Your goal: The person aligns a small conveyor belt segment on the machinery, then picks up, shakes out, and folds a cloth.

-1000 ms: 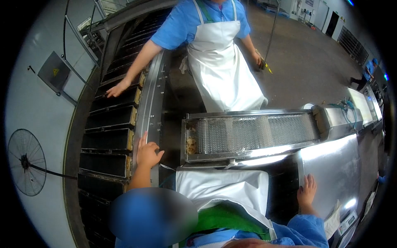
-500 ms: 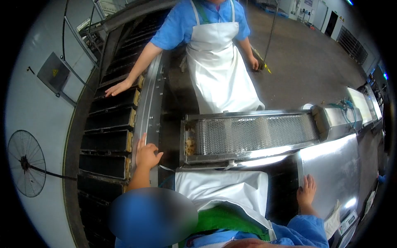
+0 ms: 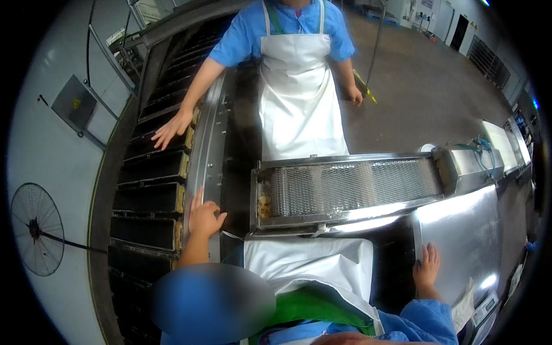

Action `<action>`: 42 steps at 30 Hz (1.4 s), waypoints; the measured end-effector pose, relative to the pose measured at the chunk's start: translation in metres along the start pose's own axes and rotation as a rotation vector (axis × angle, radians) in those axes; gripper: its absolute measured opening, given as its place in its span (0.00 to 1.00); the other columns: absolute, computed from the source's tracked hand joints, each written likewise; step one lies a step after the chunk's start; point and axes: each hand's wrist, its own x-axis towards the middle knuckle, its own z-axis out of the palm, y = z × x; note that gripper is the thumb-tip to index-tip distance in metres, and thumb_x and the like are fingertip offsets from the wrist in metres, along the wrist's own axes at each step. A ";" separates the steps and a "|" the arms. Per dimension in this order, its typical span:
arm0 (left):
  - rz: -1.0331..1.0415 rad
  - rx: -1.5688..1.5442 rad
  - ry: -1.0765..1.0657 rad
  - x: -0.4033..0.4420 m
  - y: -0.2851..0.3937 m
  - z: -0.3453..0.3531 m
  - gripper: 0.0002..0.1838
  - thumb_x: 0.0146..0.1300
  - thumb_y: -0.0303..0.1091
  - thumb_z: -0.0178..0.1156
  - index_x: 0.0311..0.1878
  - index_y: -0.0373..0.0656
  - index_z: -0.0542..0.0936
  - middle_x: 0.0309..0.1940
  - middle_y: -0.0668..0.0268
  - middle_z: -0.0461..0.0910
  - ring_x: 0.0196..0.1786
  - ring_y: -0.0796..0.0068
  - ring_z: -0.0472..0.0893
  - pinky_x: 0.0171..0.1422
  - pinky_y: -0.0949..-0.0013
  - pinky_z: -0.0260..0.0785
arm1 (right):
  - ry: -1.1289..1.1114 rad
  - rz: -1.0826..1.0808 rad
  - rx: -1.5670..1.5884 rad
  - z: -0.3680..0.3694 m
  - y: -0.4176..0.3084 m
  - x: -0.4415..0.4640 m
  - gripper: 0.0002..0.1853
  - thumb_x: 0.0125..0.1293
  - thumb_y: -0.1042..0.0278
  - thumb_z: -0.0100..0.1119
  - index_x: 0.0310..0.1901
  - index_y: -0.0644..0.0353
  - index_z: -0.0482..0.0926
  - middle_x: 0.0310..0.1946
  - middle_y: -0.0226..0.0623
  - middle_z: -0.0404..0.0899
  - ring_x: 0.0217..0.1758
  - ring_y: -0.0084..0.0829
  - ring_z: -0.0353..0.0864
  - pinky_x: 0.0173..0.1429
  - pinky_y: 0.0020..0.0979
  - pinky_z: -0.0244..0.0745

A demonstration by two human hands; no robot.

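My left hand (image 3: 206,217) rests on the metal rail (image 3: 214,155) beside the row of dark moulds, some fingers stretched forward, thumb apart, holding nothing. My right hand (image 3: 426,265) lies flat with fingers extended on the edge of the steel table (image 3: 460,236). Between and beyond my hands sits a wire mesh conveyor (image 3: 351,185) in a steel frame, with pale brownish scraps (image 3: 264,204) at its left end. Dark rectangular moulds (image 3: 146,198) with yellowish-brown ends stand in a row left of the rail.
Across the conveyor stands a co-worker in a white apron (image 3: 302,103), one hand (image 3: 172,131) reaching over the moulds. A wire fan (image 3: 37,229) is at the left wall. A metal box with blue-green tubing (image 3: 480,152) caps the conveyor's right end. A small device (image 3: 485,307) sits lower right.
The co-worker's hand over the moulds has shifted slightly toward me, its fingers now more spread and angled down. The co-worker's body has straightened a little. My hands have hardly moved.
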 end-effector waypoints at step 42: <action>0.019 0.021 -0.009 0.000 0.002 -0.005 0.14 0.54 0.45 0.71 0.34 0.45 0.88 0.45 0.64 0.86 0.78 0.54 0.56 0.82 0.49 0.47 | 0.051 -0.009 0.046 0.010 0.005 0.000 0.36 0.49 0.79 0.60 0.64 0.58 0.69 0.70 0.50 0.65 0.74 0.55 0.61 0.74 0.54 0.58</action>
